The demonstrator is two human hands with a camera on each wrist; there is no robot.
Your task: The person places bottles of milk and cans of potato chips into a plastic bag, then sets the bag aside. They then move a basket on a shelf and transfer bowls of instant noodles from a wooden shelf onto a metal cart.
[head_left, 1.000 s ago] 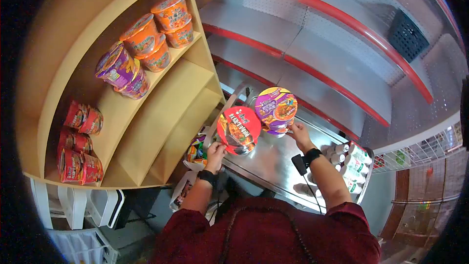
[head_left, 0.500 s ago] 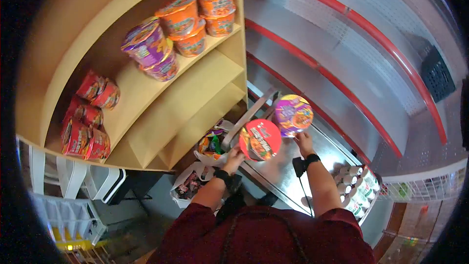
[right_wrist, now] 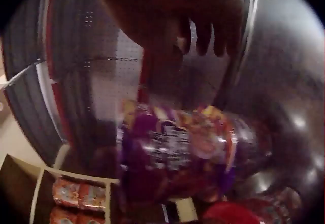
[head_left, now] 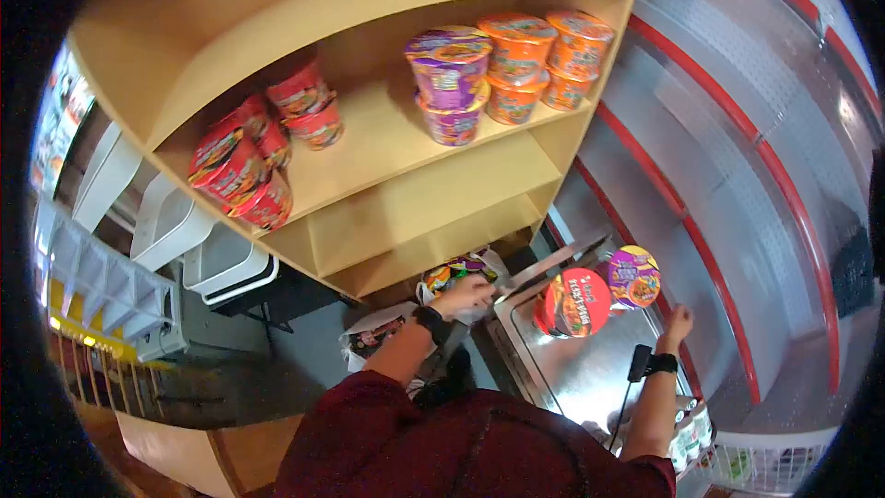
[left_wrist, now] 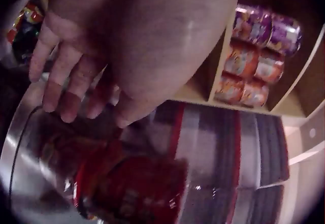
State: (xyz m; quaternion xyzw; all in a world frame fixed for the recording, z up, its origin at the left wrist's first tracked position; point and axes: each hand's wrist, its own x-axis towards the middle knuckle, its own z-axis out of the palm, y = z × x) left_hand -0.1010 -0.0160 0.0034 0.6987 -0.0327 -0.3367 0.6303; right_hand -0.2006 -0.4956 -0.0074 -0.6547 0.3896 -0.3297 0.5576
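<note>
On the metal cart top (head_left: 590, 373) stand a red noodle cup (head_left: 573, 302) and, touching or close behind it, a purple one (head_left: 632, 277). My left hand (head_left: 466, 297) is off the red cup, by the cart's handle; in the left wrist view the hand (left_wrist: 76, 71) has its fingers extended above the red cup (left_wrist: 137, 188). My right hand (head_left: 680, 325) is to the right of the purple cup, apart from it; the right wrist view shows the hand (right_wrist: 203, 21) with loosely bent fingers and the purple cup (right_wrist: 172, 153) below.
A wooden shelf (head_left: 433, 166) holds red, purple and orange cups (head_left: 518, 44). Red-edged metal shelves (head_left: 719, 212) stand at the right. White bottles (head_left: 691, 433) are on the cart's near right end. Bags of packets (head_left: 373, 337) lie beside the cart, left.
Both hands have let go of the cups and moved apart from them, the left one leftward, the right one rightward. The head view has swung left toward the wooden shelf.
</note>
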